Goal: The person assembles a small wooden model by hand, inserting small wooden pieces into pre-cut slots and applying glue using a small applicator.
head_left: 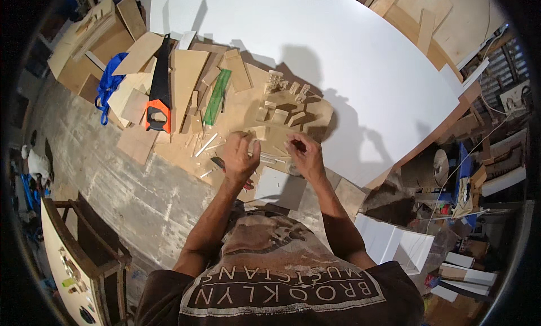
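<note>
My left hand [242, 155] is raised over the brown board [169, 153], its fingers curled in toward the thumb. Just past its fingertips is a small pale wooden block [259, 132]. To the right, my right hand [307, 155] has thumb and forefinger bent together into a ring. Whatever either hand holds, if anything, is too small to make out. Beyond both hands, a flat wooden piece [315, 114] carries small upright wooden parts [280, 116]. Small blocks dotted with holes [274, 82] stand at its far side. Partly behind my left wrist lies a dark-and-red hand tool [248, 184].
A handsaw [160, 83] with an orange handle lies on wood offcuts at the left. Nearer are a green strip [217, 97] and thin white strips [206, 144]. A large white panel [389, 72] spans the far right. A wooden stand [84, 236] is at lower left.
</note>
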Demonstrator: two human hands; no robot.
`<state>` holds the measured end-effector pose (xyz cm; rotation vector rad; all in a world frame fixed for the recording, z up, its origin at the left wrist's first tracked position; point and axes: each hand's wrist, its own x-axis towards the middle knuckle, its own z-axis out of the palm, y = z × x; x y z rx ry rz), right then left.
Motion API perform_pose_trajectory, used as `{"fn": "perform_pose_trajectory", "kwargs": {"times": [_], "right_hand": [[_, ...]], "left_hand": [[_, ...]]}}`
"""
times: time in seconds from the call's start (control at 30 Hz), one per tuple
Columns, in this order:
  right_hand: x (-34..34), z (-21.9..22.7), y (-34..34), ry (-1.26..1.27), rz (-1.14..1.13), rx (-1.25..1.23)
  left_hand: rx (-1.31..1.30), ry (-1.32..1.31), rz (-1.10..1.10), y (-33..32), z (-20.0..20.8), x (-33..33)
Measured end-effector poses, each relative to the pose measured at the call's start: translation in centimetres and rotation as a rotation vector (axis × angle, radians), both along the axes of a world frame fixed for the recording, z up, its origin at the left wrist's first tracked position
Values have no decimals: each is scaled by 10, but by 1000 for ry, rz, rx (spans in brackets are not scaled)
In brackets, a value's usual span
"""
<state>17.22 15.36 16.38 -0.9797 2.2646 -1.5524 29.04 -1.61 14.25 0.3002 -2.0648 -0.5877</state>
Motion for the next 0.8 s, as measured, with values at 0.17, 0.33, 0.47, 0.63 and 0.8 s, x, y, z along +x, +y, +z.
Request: {"fn": "perform_pose_trajectory", "kwargs": {"times": [0.17, 0.33, 0.47, 0.63, 0.8], "right_hand": [[14, 43, -36, 24, 92, -76], [-6, 40, -40, 108, -4, -1], [-99, 31, -45, 249, -107, 128], [-185, -15, -82, 485, 41, 187], [-220, -64, -106, 514, 139, 273]], "left_hand": [[-147, -43, -2, 4, 11, 0], [-162, -90, 54, 6, 24, 5], [-42, -111, 19, -1, 7, 34], [193, -256, 242, -5, -40, 114], [419, -454, 557, 7, -103, 226]]}}
